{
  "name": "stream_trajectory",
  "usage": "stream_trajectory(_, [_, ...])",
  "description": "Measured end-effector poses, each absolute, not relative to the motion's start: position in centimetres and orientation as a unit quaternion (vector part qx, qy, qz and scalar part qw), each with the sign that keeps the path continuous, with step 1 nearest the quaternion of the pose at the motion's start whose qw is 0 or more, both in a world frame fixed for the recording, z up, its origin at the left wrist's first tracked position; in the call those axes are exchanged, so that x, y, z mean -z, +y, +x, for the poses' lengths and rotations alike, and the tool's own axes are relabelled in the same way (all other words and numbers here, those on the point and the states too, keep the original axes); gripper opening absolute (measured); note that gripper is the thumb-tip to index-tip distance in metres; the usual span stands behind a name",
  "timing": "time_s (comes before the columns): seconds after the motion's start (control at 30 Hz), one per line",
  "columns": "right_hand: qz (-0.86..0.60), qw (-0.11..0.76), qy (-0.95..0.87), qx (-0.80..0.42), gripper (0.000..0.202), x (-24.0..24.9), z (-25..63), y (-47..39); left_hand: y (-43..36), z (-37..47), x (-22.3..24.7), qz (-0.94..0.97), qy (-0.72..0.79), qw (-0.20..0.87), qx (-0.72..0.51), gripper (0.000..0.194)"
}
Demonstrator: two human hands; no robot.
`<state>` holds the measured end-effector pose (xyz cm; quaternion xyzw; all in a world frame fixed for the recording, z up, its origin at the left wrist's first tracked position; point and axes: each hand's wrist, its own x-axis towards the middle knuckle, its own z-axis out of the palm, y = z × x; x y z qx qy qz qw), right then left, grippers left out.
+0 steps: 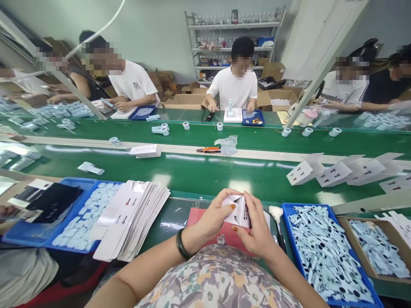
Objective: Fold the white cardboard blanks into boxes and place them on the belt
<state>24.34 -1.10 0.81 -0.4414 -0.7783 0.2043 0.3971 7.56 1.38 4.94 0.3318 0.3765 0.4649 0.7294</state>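
A small white carton point(238, 212) is between my two hands, above a red sheet point(199, 218) at the bench edge. My left hand point(220, 214) grips its left side, the thumb pressing on the folded end flaps. Around the right side my right hand point(257, 224) is closed, fingers along the printed wall and thumb near the bottom edge. Whether anything is inside the carton cannot be seen. Left of me lies a fanned stack of flat white cartons point(135, 218) with small printed pictures. A white-headed mallet point(276, 216) with a black handle rests right of my right hand.
A blue tray point(287, 222) of pale blue parts and a cardboard box point(345, 226) stand right. More blue trays point(66, 182) are left. Across the green conveyor point(192, 171) are opened cartons point(305, 170), orange pliers point(208, 149), a plastic bag point(228, 144) and several co-workers.
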Motion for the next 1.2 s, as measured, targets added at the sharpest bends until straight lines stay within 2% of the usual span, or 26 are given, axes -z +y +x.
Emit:
stream_trajectory(0.2, [-0.435,0.387,-0.787,-0.204,0.087,-0.4,24.4,-0.8,1.2,7.3,-3.5,0.333,0.404,0.71,-0.47,0.034])
stream_trajectory(0.33, [-0.427,0.394,-0.782,-0.224,0.085,-0.4,24.4,-0.6,1.5,6.8,-3.4,0.276,0.361,0.75,-0.48,0.05])
stream_trajectory(0.43, [-0.417,0.401,-0.783,-0.229,0.087,-0.6,24.0,-0.4,2.0,6.8,-3.5,0.272,0.359,0.743,-0.494,0.061])
stream_trajectory(0.5, [-0.419,0.401,-0.781,-0.23,0.09,-0.7,23.7,-0.1,2.3,7.0,-3.5,0.313,0.378,0.718,-0.493,0.061])
stream_trajectory(0.6, [-0.437,0.402,-0.767,-0.244,0.084,-0.9,23.3,0.5,2.5,7.5,-3.3,0.369,0.406,0.682,-0.483,0.054])
stream_trajectory(0.8, [-0.453,0.426,-0.75,-0.226,0.083,-1.2,22.7,0.6,2.6,7.8,-3.1,0.376,0.397,0.689,-0.476,0.058])
stream_trajectory(1.0, [-0.449,0.516,-0.671,-0.286,0.069,-1.2,23.1,1.0,3.8,7.3,-2.9,0.329,0.322,0.721,-0.518,0.073])
stream_trajectory(1.1, [-0.434,0.511,-0.679,-0.3,0.072,-1.1,23.2,1.8,3.7,7.3,-2.3,0.361,0.303,0.698,-0.539,0.078])
stream_trajectory(1.2, [-0.458,0.525,-0.671,-0.252,0.076,-1.2,23.8,3.6,2.1,7.8,-1.1,0.462,0.319,0.669,-0.487,0.106])
